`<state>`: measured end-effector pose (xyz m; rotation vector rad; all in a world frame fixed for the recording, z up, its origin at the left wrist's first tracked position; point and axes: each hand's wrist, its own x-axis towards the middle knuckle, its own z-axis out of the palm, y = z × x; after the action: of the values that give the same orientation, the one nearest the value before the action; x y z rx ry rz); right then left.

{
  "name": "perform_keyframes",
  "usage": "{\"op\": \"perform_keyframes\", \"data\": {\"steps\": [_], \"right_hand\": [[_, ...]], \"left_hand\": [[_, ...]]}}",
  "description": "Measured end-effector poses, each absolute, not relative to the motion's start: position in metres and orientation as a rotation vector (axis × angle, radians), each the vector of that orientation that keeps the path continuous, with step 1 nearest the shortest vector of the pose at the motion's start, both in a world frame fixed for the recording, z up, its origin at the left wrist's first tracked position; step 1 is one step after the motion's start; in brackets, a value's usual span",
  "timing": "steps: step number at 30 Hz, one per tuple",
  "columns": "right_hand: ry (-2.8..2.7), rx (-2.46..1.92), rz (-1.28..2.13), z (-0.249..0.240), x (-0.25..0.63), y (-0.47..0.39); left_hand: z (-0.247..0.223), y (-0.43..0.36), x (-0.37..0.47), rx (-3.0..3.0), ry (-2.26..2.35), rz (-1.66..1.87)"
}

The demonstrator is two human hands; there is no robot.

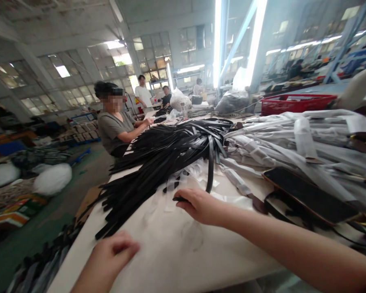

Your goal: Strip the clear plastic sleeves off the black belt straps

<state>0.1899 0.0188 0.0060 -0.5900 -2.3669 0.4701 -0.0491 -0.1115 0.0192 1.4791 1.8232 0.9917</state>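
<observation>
My right hand (198,205) is over the white tabletop (171,252), closed on a small black piece (180,199) that pokes out between thumb and fingers; most of it is hidden. Just beyond it lie several small black pieces (183,176) among clear plastic sleeves (198,169). Nearer the left edge, my left hand (112,252) is slightly blurred, its fingers curled in and thumb against them, with nothing visible in them. A large heap of black belt straps (158,158) fans across the table ahead of both hands. One strap (211,162) arches down behind my right hand.
Belts in white wrapping (268,142) are piled on the right, with a phone (308,193) in front of them. Behind stands a red basket (295,104). A co-worker (116,122) works at the table's far left side. More straps (45,256) hang below the left edge.
</observation>
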Motion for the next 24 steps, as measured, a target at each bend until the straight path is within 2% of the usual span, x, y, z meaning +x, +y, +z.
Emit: {"op": "perform_keyframes", "data": {"steps": [6, 9, 14, 19, 24], "right_hand": [[-2.275, -0.785, 0.625, 0.013, 0.208, 0.054], [-2.258, -0.923, 0.721, 0.011, 0.210, 0.064], [-2.194, -0.900, 1.156, 0.004, 0.203, 0.060], [-2.264, -0.837, 0.842, 0.007, 0.196, 0.046], [-2.280, -0.787, 0.988, 0.009, 0.203, 0.053]], "left_hand": [[0.007, -0.004, 0.019, 1.127, 1.375, 0.893], [-0.005, 0.006, 0.025, 1.121, 1.324, 0.900], [-0.002, 0.000, 0.013, 1.211, 1.316, 0.840], [0.007, -0.003, 0.012, 1.464, 1.378, 0.875], [0.007, -0.002, 0.001, 1.539, 1.513, 1.011]]}}
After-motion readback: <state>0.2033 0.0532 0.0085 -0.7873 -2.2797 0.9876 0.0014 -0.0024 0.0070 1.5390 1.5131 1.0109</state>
